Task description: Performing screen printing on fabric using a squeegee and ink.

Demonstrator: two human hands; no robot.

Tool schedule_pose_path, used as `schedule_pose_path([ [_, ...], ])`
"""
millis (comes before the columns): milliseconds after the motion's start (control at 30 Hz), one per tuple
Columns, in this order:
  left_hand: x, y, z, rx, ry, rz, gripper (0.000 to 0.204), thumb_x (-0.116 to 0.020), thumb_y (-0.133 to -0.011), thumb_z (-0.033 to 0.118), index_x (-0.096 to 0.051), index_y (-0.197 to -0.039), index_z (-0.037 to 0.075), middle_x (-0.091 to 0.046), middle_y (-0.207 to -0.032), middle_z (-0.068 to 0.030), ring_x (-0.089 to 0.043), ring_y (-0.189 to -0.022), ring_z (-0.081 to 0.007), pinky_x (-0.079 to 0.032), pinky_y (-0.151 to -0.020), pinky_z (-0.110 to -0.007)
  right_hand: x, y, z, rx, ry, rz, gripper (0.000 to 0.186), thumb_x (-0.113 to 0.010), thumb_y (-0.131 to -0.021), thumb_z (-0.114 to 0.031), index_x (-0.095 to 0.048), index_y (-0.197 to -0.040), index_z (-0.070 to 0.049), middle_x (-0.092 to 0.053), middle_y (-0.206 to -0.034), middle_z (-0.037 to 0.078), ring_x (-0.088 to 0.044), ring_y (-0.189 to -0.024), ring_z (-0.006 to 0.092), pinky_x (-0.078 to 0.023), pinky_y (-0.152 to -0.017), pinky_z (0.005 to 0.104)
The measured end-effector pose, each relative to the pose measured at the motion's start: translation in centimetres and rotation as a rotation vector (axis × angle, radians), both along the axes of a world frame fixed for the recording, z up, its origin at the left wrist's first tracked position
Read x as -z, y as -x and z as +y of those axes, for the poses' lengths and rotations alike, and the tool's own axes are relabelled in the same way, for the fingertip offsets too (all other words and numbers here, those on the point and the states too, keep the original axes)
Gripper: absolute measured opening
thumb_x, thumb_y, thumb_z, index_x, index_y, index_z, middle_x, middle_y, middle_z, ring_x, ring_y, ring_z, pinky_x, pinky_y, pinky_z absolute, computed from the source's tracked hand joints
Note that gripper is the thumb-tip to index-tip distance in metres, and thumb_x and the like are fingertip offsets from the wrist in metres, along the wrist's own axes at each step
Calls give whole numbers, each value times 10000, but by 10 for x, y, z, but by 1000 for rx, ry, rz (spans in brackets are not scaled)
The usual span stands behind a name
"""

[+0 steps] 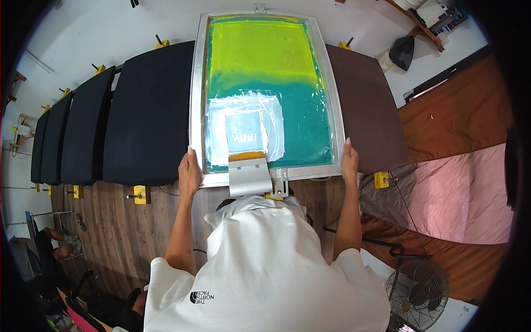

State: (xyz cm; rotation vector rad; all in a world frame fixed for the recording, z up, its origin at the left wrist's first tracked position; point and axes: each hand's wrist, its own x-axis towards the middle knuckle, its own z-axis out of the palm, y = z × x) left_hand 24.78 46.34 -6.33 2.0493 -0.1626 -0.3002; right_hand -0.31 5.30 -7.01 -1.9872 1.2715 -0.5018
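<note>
My left hand (189, 172) grips the lower left corner of a metal-framed printing screen (332, 105), thumb up along the rim. On the opposite side my right hand (349, 160) holds the lower right edge the same way. Fingers under both edges are hidden. The screen's mesh is green, yellow-green at the far end, with white ink smeared around a small lettered area near the near left. A squeegee (249, 176) with a metal holder and orange blade rests over the near edge, beside a metal bracket (279, 185).
Black fabric-covered boards (146, 116) run in a row to the left; a brown one (365, 108) lies at right. Yellow clamp blocks (141, 195) line their edges. A fan (417, 293) stands lower right near brown and pink sheeting (459, 193). Another person's legs (63, 246) show at far left.
</note>
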Motion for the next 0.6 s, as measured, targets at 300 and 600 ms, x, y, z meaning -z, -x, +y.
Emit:
schedule_pose_path([
  [300, 0, 6, -2, -20, -32, 58, 700, -322, -1023, 576, -579, -973, -73, -578, -835, -141, -454, -758, -194, -420, -730, -358, 7, 6, -5, 5, -28, 15, 660, -375, -1039, -498, -628, -1114, 108, -693, -993, 167, -592, -934, 186, -459, -880, 345],
  [600, 14, 4, -1, -46, -35, -61, 709, -317, -1026, 564, -599, -1045, -86, -601, -831, -167, -487, -748, -218, -429, -724, -373, 14, -1, 3, -8, 72, -68, 626, -334, -1044, -471, -620, -1161, 73, -649, -1049, 317, -625, -1045, 439, -464, -883, 445],
])
